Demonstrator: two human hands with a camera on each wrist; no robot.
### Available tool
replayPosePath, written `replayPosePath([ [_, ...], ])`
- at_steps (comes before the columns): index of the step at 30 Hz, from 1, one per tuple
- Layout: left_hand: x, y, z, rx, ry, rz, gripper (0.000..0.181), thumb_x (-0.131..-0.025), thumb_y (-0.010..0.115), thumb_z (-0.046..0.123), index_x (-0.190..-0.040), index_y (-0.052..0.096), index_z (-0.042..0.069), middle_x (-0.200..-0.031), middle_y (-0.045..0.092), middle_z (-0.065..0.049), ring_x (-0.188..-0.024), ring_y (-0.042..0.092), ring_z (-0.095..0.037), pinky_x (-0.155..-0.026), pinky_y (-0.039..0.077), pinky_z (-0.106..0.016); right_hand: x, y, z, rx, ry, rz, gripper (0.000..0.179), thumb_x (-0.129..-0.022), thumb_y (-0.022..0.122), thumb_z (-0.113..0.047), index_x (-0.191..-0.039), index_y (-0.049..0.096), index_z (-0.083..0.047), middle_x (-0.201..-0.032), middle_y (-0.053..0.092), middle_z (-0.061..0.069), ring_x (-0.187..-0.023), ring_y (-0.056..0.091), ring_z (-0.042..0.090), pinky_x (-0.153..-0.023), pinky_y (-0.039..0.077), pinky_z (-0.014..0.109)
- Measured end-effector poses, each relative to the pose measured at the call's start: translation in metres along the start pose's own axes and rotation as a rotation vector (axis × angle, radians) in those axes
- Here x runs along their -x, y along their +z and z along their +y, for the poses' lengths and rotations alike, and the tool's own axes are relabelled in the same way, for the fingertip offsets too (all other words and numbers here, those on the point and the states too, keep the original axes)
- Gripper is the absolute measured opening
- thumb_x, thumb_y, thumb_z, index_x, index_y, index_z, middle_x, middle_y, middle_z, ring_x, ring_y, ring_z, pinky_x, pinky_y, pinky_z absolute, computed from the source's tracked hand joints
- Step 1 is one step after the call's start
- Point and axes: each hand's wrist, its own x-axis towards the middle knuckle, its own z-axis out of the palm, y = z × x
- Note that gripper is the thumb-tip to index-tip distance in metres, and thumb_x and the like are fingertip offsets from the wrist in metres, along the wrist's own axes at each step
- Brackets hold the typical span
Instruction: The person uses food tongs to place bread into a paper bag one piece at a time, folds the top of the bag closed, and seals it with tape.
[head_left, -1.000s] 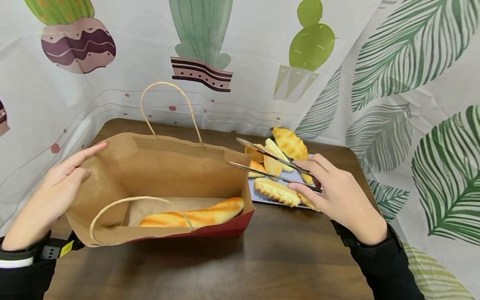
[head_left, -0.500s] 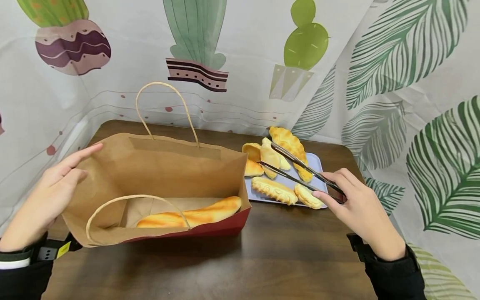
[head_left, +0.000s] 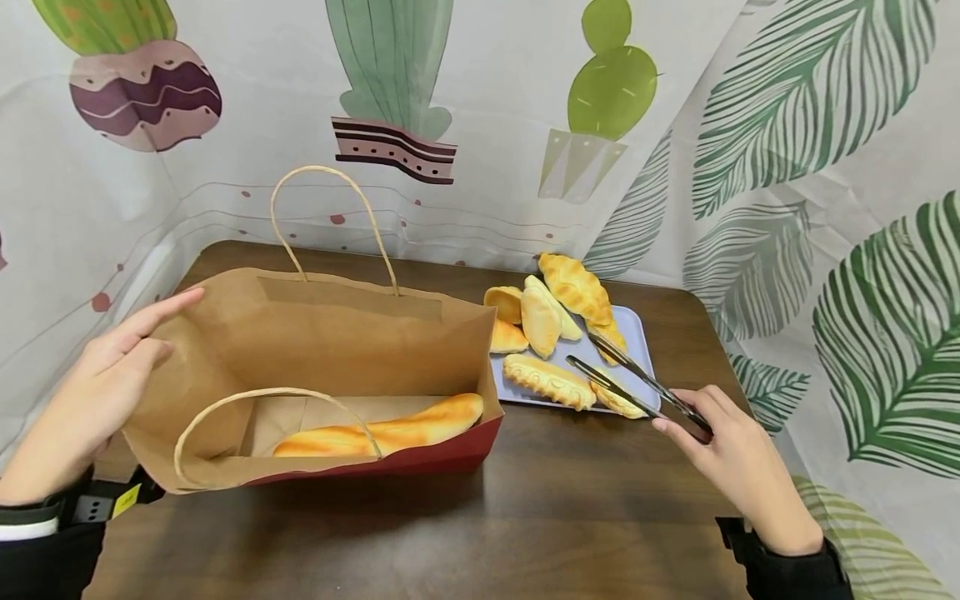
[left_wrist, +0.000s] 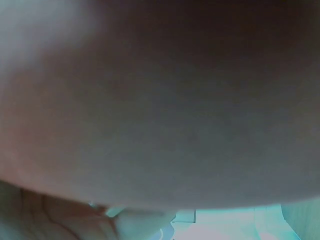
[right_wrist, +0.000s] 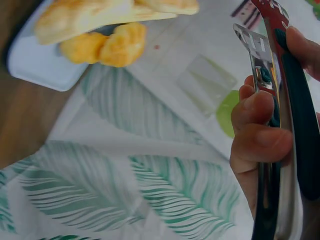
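My left hand [head_left: 105, 367] holds the left rim of a brown paper bag [head_left: 360, 342], index finger straight along its upper corner; the other fingers are hidden. The bag stands with its mouth towards me, and a long bread loaf [head_left: 397, 429] lies inside. In my right hand [head_left: 742, 467] are metal tongs [head_left: 645, 375] with dark handles, also seen in the right wrist view as tongs [right_wrist: 280, 125] gripped by the fingers. Their arms are spread with nothing held between them. The tips hover over the right part of a pale tray [head_left: 636, 333], near a small pastry [head_left: 617, 402].
Several breads, among them a ridged roll [head_left: 547, 381] and a large scalloped pastry [head_left: 576, 287], lie on the tray. The bag's right side overlaps the tray's left end. A printed cloth [head_left: 510, 125] hangs behind the brown table [head_left: 525, 517].
My right hand has drawn the tongs back right and towards me, from beside the bag's rim, across the breads, to the tray's right part. The left hand keeps its hold on the bag.
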Motion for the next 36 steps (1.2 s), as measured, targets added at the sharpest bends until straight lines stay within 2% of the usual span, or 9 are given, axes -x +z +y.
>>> replayPosePath([
  [3, 0.0, 0.0, 0.0, 0.003, 0.005, -0.001, 0.062, -0.108, 0.036, 0.002, -0.165, 0.044, 0.028, -0.146, 0.042, 0.032, -0.113, 0.032, -0.002, -0.089, 0.021, -0.008, 0.008, 0.006, 0.007, 0.006, 0.023, -0.02, 0.042, -0.086, 0.089, -0.022, -0.119, 0.074, -0.002, -0.089, 0.049, -0.009, -0.07, 0.038, 0.0, -0.06, 0.036, 0.03],
  [6, 0.0, 0.0, 0.0, 0.007, 0.014, 0.002, 0.062, -0.108, 0.036, 0.001, -0.165, 0.044, 0.026, -0.148, 0.041, 0.033, -0.116, 0.03, -0.003, -0.09, 0.021, -0.008, 0.014, 0.013, 0.013, 0.004, 0.038, -0.033, 0.041, -0.085, 0.089, -0.019, -0.117, 0.074, 0.0, -0.088, 0.05, -0.008, -0.07, 0.038, 0.001, -0.06, 0.037, 0.031],
  [10, -0.001, 0.0, 0.001, 0.004, 0.006, 0.008, 0.062, -0.108, 0.035, 0.002, -0.165, 0.044, 0.025, -0.141, 0.044, 0.03, -0.113, 0.028, -0.009, -0.085, 0.02, -0.013, 0.021, 0.021, 0.019, 0.003, 0.099, -0.072, 0.04, -0.086, 0.089, -0.019, -0.117, 0.074, 0.001, -0.091, 0.056, -0.004, -0.07, 0.04, 0.005, -0.06, 0.04, 0.034],
  [13, -0.002, 0.0, 0.002, -0.004, -0.011, 0.008, 0.062, -0.107, 0.035, 0.003, -0.165, 0.043, 0.025, -0.138, 0.045, 0.029, -0.113, 0.028, -0.009, -0.085, 0.02, -0.013, 0.026, 0.026, 0.023, 0.006, 0.147, -0.106, 0.039, -0.087, 0.088, -0.02, -0.117, 0.073, 0.001, -0.094, 0.062, 0.002, -0.071, 0.045, 0.009, -0.061, 0.043, 0.038],
  [19, -0.005, 0.0, 0.001, -0.014, -0.019, 0.021, 0.062, -0.106, 0.035, 0.003, -0.164, 0.044, 0.023, -0.139, 0.045, 0.028, -0.114, 0.028, -0.01, -0.085, 0.021, -0.012, 0.031, 0.031, 0.026, -0.008, 0.192, -0.123, 0.04, -0.089, 0.087, -0.019, -0.118, 0.072, 0.004, -0.1, 0.066, 0.008, -0.076, 0.052, 0.017, -0.066, 0.048, 0.046],
  [23, -0.005, 0.001, 0.0, -0.032, -0.03, 0.029, 0.062, -0.106, 0.035, 0.003, -0.164, 0.045, 0.023, -0.131, 0.045, 0.02, -0.113, 0.029, -0.014, -0.082, 0.021, -0.014, 0.032, 0.033, 0.027, -0.008, 0.204, -0.126, 0.041, -0.091, 0.086, -0.021, -0.119, 0.071, 0.005, -0.103, 0.067, 0.01, -0.078, 0.057, 0.022, -0.069, 0.05, 0.052],
  [27, -0.005, 0.001, 0.0, -0.042, -0.024, 0.032, 0.062, -0.106, 0.035, 0.003, -0.164, 0.045, 0.02, -0.128, 0.044, 0.017, -0.108, 0.032, -0.017, -0.08, 0.022, -0.016, 0.035, 0.034, 0.027, 0.002, 0.199, -0.098, 0.042, -0.089, 0.087, -0.018, -0.118, 0.071, 0.007, -0.103, 0.067, 0.012, -0.084, 0.066, 0.033, -0.071, 0.053, 0.059],
  [32, -0.005, 0.001, 0.0, -0.032, -0.008, 0.034, 0.062, -0.105, 0.034, 0.002, -0.164, 0.045, 0.018, -0.129, 0.045, 0.021, -0.11, 0.031, -0.015, -0.081, 0.022, -0.015, 0.04, 0.036, 0.028, 0.016, 0.212, -0.092, 0.042, -0.087, 0.088, -0.015, -0.116, 0.07, 0.009, -0.104, 0.067, 0.017, -0.088, 0.069, 0.041, -0.071, 0.054, 0.061],
  [36, -0.004, 0.001, 0.001, -0.026, -0.012, 0.033, 0.063, -0.105, 0.034, 0.001, -0.164, 0.045, 0.02, -0.134, 0.046, 0.025, -0.113, 0.029, -0.012, -0.084, 0.022, -0.013, 0.044, 0.041, 0.031, 0.019, 0.185, -0.074, 0.039, -0.085, 0.089, -0.01, -0.112, 0.069, 0.009, -0.101, 0.067, 0.017, -0.081, 0.068, 0.039, -0.064, 0.054, 0.059],
])
